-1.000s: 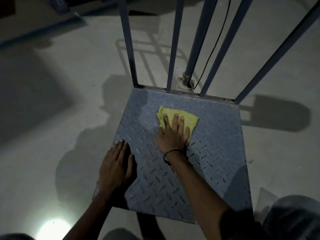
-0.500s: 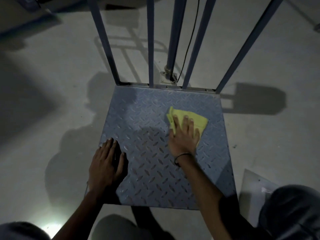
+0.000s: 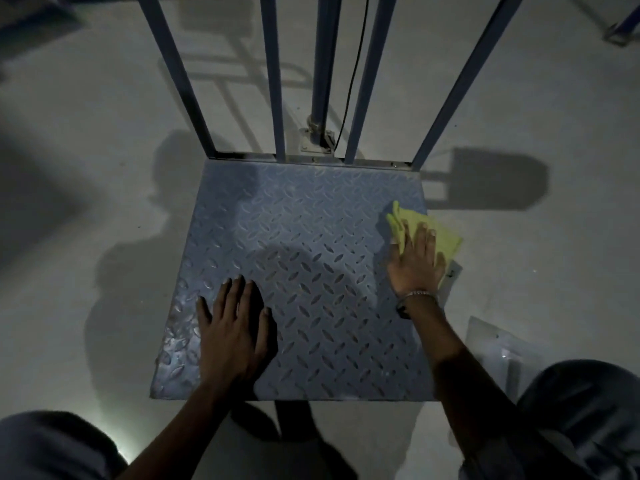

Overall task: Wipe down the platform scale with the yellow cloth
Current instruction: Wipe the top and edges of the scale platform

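Head view: wiping at platform scale right edge.
Right hand flat, pressing soft, light yellow cloth; left hand spread empty, bracing.

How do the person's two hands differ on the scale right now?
The right hand presses the yellow cloth at the platform's right edge; the left hand lies bare on the plate near its front left. The right wrist wears a bracelet; the left does not. Both lie flat, palm down.
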Tool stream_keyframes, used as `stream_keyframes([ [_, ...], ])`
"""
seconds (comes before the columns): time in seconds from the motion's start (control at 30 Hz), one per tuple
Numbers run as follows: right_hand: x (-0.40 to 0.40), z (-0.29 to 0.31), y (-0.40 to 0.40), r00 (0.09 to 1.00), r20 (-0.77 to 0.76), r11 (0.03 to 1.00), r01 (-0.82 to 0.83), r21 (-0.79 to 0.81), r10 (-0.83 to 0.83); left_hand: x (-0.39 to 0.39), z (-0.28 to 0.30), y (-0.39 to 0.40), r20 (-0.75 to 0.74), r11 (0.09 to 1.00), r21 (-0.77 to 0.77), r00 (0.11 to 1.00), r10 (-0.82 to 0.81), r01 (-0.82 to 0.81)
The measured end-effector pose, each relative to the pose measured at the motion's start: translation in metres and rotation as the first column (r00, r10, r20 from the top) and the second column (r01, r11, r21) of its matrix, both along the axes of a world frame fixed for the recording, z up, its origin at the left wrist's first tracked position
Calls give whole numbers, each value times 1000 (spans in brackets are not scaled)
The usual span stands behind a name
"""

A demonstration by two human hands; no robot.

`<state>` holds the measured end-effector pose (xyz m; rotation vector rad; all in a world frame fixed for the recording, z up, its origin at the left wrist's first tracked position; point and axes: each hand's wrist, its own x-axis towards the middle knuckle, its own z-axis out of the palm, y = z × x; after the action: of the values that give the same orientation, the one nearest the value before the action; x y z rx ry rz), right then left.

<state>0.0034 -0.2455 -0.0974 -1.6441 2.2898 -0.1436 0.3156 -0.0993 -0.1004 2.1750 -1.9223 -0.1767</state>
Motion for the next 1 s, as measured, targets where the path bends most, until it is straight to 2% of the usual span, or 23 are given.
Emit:
stream_keyframes([
  [0.1, 22, 2, 5, 998, -53, 995, -37, -87, 33, -1, 2, 2, -7, 1000, -9, 1000, 0, 0],
  [0.23, 71, -4, 21, 951, -120, 952, -297, -81, 286, -1, 6, -2, -8, 1000, -23, 1000, -4, 3],
  [0.33, 54, -7, 22, 912, -98, 913, -404, -63, 397, -2, 7, 1, -8, 1000, 9, 1000, -25, 25],
  [0.4, 25, -9, 19, 940, -73, 936, -340, -93, 334, -2, 8, -2, -9, 1000, 19, 1000, -21, 21],
  [0.53, -9, -6, 18, 998, -59, 997, -1, -80, -4, -4, 2, 2, -25, 1000, -25, 1000, -12, 11],
  [0.63, 11, 6, 13, 989, 11, 979, 146, -143, -146, 1, 0, 0, -33, 998, -62, 999, -31, 29],
  [0.7, 42, 18, 17, 988, 17, 960, 151, -238, -151, 1, 0, 3, -35, 996, -84, 998, -44, 41],
  [0.77, 93, 33, 26, 994, 98, 957, 66, -281, -40, 8, 3, 4, -47, 996, -60, 996, -75, 72],
  [0.83, 158, 44, 35, 961, 227, 943, -80, -323, 160, 23, 10, 5, -64, 987, -20, 985, -163, 162],
  [0.93, 255, 43, 51, 793, 356, 868, -427, -254, 494, 53, 23, 24, -27, 980, 103, 985, -168, 170],
  [1.0, 300, 30, 71, 664, 315, 728, -668, -158, 678, 74, 28, 48, -14, 987, 142, 997, -80, 82],
])
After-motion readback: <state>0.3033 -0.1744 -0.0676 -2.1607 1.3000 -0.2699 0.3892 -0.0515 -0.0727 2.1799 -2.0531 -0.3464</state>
